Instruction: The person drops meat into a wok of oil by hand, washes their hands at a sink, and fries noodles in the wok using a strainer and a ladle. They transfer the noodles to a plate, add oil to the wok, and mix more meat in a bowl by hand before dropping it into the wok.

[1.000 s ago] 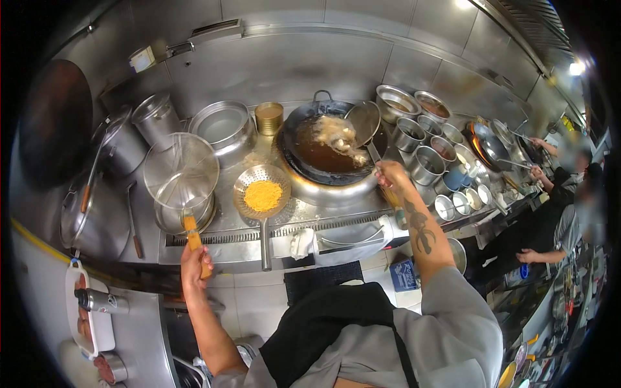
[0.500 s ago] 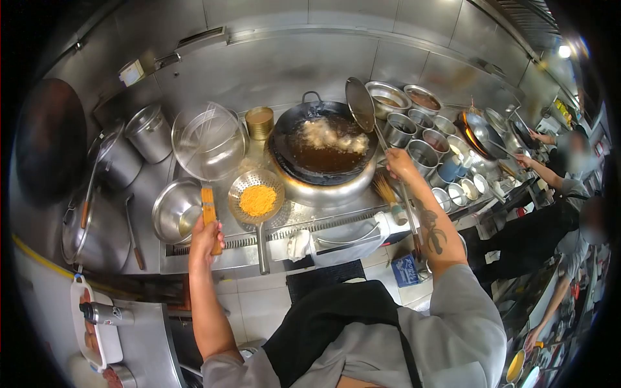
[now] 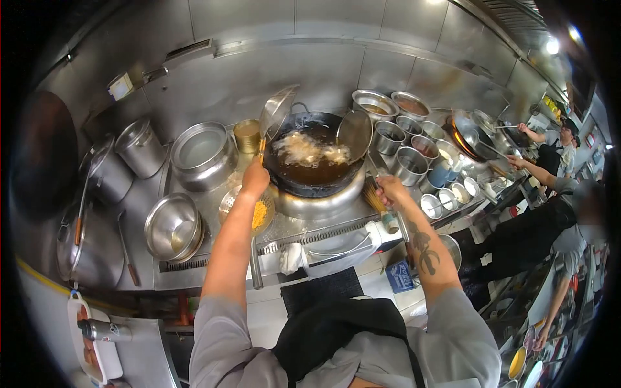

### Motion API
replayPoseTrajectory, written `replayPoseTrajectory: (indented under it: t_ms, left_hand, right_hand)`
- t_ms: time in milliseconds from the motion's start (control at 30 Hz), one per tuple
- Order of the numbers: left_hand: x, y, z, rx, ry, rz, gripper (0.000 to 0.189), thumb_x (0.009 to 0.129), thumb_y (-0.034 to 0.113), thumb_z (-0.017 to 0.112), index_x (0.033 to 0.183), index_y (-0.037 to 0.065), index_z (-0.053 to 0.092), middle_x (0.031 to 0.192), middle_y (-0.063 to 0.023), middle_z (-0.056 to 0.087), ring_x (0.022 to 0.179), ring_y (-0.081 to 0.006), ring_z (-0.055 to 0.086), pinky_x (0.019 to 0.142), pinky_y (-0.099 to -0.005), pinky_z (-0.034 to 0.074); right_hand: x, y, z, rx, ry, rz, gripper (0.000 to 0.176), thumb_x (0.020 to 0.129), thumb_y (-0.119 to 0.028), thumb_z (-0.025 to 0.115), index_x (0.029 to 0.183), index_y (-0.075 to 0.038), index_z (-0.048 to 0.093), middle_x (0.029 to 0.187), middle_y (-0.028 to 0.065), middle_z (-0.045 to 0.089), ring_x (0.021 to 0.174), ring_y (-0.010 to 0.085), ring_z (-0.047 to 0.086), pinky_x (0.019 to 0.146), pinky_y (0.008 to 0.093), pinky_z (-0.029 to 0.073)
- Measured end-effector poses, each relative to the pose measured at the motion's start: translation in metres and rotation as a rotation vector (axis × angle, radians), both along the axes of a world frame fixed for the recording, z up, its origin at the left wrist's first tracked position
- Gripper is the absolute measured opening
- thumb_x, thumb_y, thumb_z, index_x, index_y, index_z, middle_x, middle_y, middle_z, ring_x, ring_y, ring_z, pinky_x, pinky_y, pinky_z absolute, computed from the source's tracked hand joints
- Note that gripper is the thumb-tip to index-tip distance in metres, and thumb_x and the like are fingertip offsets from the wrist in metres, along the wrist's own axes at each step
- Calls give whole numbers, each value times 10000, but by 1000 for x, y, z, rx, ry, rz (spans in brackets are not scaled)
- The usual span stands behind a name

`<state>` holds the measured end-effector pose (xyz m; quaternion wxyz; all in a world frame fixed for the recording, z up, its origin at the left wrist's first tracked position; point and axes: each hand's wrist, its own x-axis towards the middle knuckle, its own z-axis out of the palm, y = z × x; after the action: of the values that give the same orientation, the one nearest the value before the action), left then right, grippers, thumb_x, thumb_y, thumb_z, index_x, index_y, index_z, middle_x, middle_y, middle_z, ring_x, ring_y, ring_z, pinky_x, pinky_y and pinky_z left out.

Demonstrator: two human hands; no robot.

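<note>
The big change is on the left side. The left hand (image 3: pixel 254 179) has swung the wire strainer (image 3: pixel 277 111) over from the counter on its far left. A second ago the strainer rested on the steel bowl (image 3: pixel 173 226); half a second ago it was lifted and halfway across. Now it stands nearly upright just above the hand, at the left rim of the wok (image 3: pixel 310 169). The hand is closed tight round the strainer's wooden handle.

The right hand (image 3: pixel 390 189) is wrapped round the long handle of the ladle (image 3: pixel 355 131), whose bowl is tipped up at the wok's right rim, above and to the left of that hand. Half a second ago the ladle stood higher and clear of the wok.

Both tools now flank the frying food (image 3: pixel 304 149), which floats in dark oil between the two hands, so I judge the work has closed in on the wok itself.

The steel bowl sits bare, well to the left of the left hand. The perforated scoop of yellow crumbs (image 3: pixel 260 215) lies just below that hand, partly hidden by the forearm. A bamboo brush (image 3: pixel 375 199) lies just left of the right hand.
</note>
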<state>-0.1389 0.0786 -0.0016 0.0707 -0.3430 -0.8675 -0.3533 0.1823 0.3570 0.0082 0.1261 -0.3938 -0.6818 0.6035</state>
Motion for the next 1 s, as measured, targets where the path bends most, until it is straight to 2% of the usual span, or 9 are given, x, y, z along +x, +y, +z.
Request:
replayPoseTrajectory:
  t_ms: [67, 167, 267, 300, 367, 467, 700, 800, 1000]
  left_hand:
    - [-3, 19, 1, -58, -47, 19, 302, 819, 40, 424, 1101, -63, 452, 941, -335, 601, 943, -469, 581, 833, -512, 448]
    - [-14, 35, -6, -161, -47, 32, 297, 805, 24, 418, 1086, -65, 453, 964, -330, 602, 944, -476, 577, 838, -506, 450]
    - [-36, 38, -30, -144, 28, -86, 311, 794, 33, 476, 1099, -30, 473, 864, -288, 612, 804, -423, 615, 719, -509, 478]
    - [-40, 39, -36, -156, -187, -84, 278, 808, 39, 477, 1082, -8, 472, 823, -243, 603, 739, -371, 606, 649, -484, 477]
    - [-9, 27, 8, -179, -618, -73, 214, 835, 50, 477, 1048, 34, 471, 741, -152, 585, 609, -266, 587, 508, -433, 474]
    - [-16, 25, -1, -61, -948, -189, 138, 871, 69, 487, 1004, 82, 457, 693, -47, 513, 542, -139, 496, 418, -314, 421]
    - [25, 19, -15, 131, -1244, -177, 56, 870, 54, 496, 909, 18, 513, 681, -57, 529, 513, -151, 500, 429, -311, 454]
    - [32, 24, -38, 230, -1411, -200, 112, 850, 45, 520, 954, 39, 480, 718, -63, 544, 538, -147, 522, 446, -299, 467]
    - [54, 36, -47, 252, -1389, -136, 24, 860, 27, 471, 873, 19, 489, 647, -65, 519, 484, -165, 504, 418, -332, 456]
  right_hand:
    - [2, -7, 6, -96, 19, 0, 283, 947, -228, 466, 1182, -73, 502, 653, 26, 566, 387, 105, 471, 328, 251, 296]
    - [5, -16, 9, -200, 50, -14, 263, 948, -224, 456, 1161, -75, 504, 640, 24, 551, 380, 112, 455, 323, 256, 284]
    - [6, -16, 5, -258, 61, -6, 233, 945, -219, 464, 1116, -65, 507, 639, 31, 545, 377, 110, 447, 317, 256, 271]
    - [7, -18, 4, -266, 81, -37, 199, 947, -206, 469, 1069, -53, 497, 628, 40, 528, 378, 109, 435, 312, 249, 258]
    - [8, -10, -8, -372, 155, 18, 186, 949, -179, 465, 1070, -40, 492, 631, 58, 542, 383, 116, 445, 309, 248, 261]
    - [6, -17, 0, -485, 187, 30, 180, 956, -169, 453, 1085, -44, 468, 637, 53, 521, 386, 106, 407, 307, 241, 262]
    - [12, -26, 13, -595, 228, 65, 170, 964, -176, 438, 1087, -60, 449, 654, 53, 519, 401, 96, 376, 308, 225, 260]
    - [15, -28, 12, -583, 245, 52, 162, 964, -180, 436, 1067, -57, 460, 667, 54, 531, 404, 96, 389, 307, 220, 260]
    - [31, -34, 7, -509, 255, 100, 236, 942, -163, 464, 1124, -13, 470, 635, 66, 551, 383, 120, 444, 301, 242, 277]
